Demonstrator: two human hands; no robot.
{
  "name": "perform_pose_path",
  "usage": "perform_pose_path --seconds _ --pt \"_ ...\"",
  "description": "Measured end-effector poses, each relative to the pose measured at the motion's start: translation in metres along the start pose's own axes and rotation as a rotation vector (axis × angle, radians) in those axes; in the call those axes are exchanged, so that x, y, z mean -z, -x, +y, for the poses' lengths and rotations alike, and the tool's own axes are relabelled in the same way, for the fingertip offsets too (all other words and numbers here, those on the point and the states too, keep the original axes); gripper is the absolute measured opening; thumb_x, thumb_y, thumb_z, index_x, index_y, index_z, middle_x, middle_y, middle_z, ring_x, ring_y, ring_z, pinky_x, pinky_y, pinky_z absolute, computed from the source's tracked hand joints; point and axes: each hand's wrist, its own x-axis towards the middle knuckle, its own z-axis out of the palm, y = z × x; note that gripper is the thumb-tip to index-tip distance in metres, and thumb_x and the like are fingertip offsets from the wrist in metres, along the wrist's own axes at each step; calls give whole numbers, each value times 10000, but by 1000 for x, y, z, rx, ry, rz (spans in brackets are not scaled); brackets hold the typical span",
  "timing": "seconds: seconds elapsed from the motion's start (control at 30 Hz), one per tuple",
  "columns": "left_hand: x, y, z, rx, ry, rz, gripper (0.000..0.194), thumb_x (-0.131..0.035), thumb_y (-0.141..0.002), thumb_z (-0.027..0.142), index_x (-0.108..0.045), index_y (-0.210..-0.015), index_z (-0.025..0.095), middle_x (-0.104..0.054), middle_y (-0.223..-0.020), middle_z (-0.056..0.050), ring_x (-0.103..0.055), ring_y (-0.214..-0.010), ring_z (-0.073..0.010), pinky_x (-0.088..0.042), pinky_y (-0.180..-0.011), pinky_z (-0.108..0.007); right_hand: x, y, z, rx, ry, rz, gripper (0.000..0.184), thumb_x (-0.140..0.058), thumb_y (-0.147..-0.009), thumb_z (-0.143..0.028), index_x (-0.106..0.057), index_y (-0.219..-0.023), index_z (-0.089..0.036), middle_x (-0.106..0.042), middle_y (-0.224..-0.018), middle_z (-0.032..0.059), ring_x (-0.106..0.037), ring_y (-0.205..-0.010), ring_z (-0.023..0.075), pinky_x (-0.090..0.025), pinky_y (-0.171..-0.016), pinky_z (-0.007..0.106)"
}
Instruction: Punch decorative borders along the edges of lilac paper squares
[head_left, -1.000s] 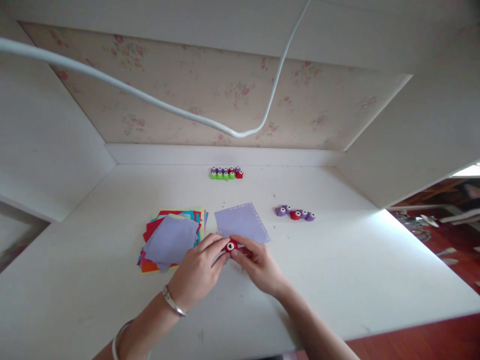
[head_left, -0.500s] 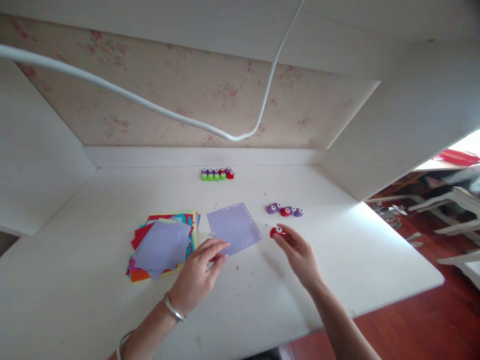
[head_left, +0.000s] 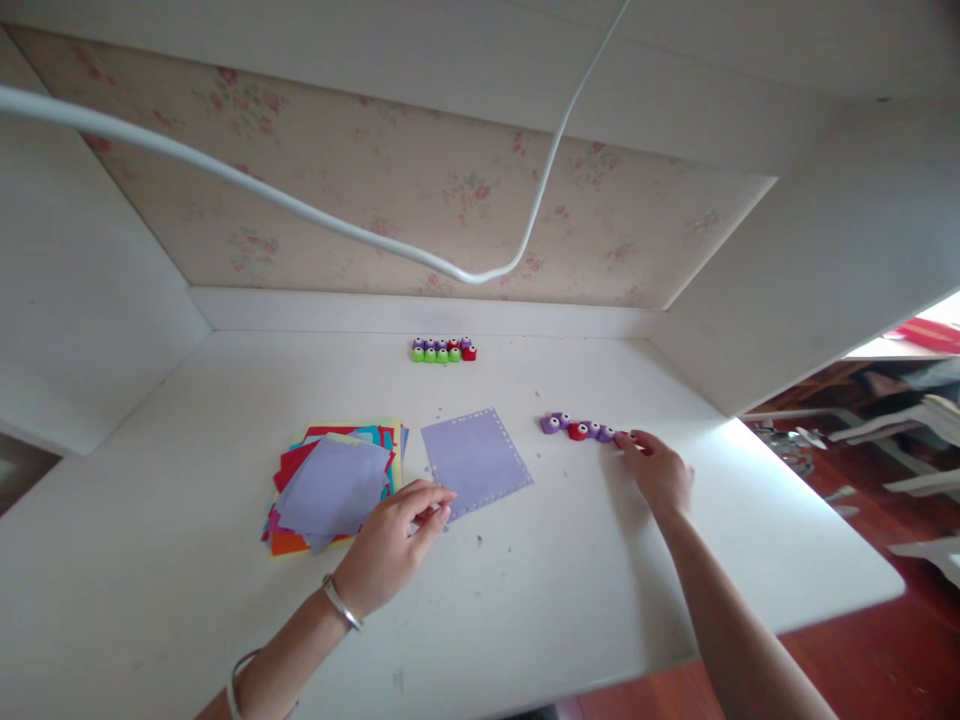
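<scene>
A lilac paper square (head_left: 476, 462) with punched holes along its edges lies on the white desk (head_left: 525, 580). My left hand (head_left: 394, 545) rests by its near left corner, fingertips touching the edge, fingers loosely curled and holding nothing. My right hand (head_left: 660, 470) is stretched out to the right end of a short row of small purple and red punches (head_left: 581, 428). Its fingertips pinch a small red punch (head_left: 621, 438) against the end of that row.
A stack of coloured paper sheets (head_left: 334, 482) lies left of the lilac square. A second row of green, purple and red punches (head_left: 442, 349) stands at the back of the desk. A white cable (head_left: 525, 240) hangs overhead. Chairs and red floor show at right.
My right hand lifted the red punch away from the lilac paper and carried it right to the end of the punch row. My left hand stayed by the paper's corner.
</scene>
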Motion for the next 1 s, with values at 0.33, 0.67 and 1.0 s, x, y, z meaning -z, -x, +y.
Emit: perform_pose_path --seconds 0.33,0.67,1.0 --pt "13 -20 4 -17 -38 -36 240 -506 -962 337 -701 -1033 218 -704 -1006 -32 -668 -887 -139 -537 -768 -214 0 2 2 -25 -136 -49 547 -536 -781 -651 -762 -1062 -240 -780 -861 45 -687 -891 312 -451 -778 369" --pt "56 -159 -42 119 -605 159 288 -520 -893 202 -684 -1125 154 -649 -1196 -103 -662 -1040 -221 -495 -965 -319 -2 18 2 -79 -249 43 661 -574 -748 -683 -693 -1198 -212 -772 -772 52 -685 -960 328 -457 -905 438" --pt "75 -227 -75 1 -769 114 557 -379 -844 -34 -558 -1339 146 -504 -1451 -90 -492 -1305 -203 -331 -1121 -312 -1 23 0 -88 -458 135 623 -532 -816 -641 -680 -1153 -139 -753 -743 97 -740 -815 320 -522 -817 448"
